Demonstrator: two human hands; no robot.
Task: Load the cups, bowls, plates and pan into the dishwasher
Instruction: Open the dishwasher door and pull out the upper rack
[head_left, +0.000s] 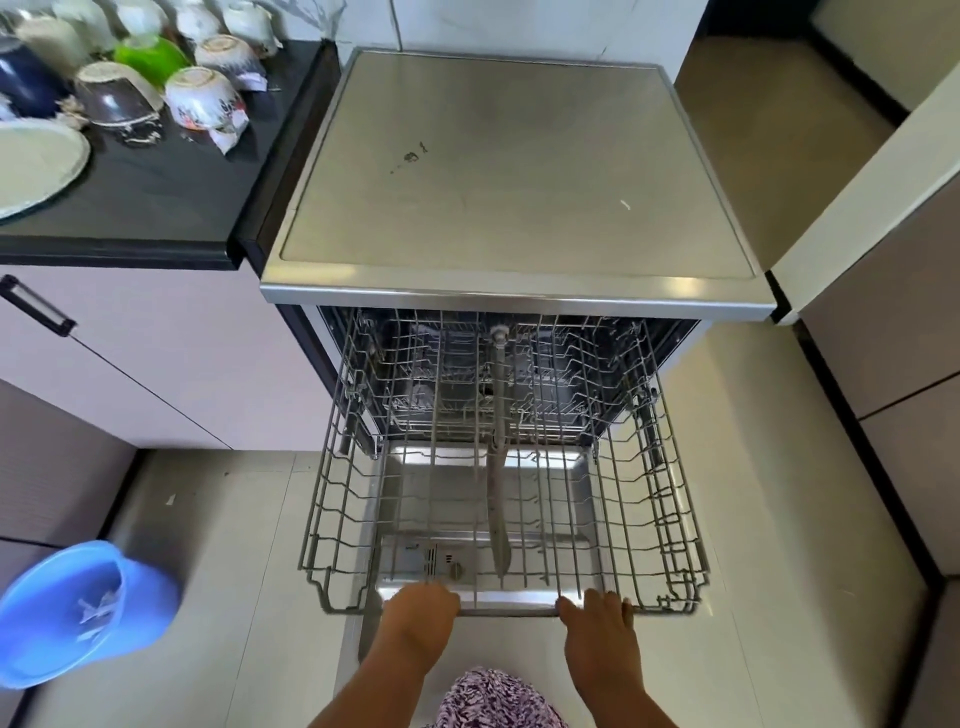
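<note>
Patterned purple fabric (493, 699) sits at bottom centre, closest to the lens, both forearms reaching forward past it. Floor is pale glossy tile (249, 571); blue plastic bucket (78, 613) tipped on it at lower left. Dishwasher (514, 171) has a bare steel top with a small dark smudge, door (488, 499) dropped flat, upper wire rack (504, 467) drawn fully out over the door, nothing in it; lower rack visible further inside. Black counter (156, 171) on the left of the machine carries the load: upturned cups and bowls (202, 96), one green bowl (148, 54), a dark blue cup (23, 78), a pale plate (36, 166) at the left edge. Pan not identifiable. Left hand (421, 610) on the rack's front rail, fingers curled over it, knuckles up. Right hand (597, 616) on the same rail just right of centre, fingers bent down over the bar, thumb toward centre. Wrists level, hands apart along the rail
</note>
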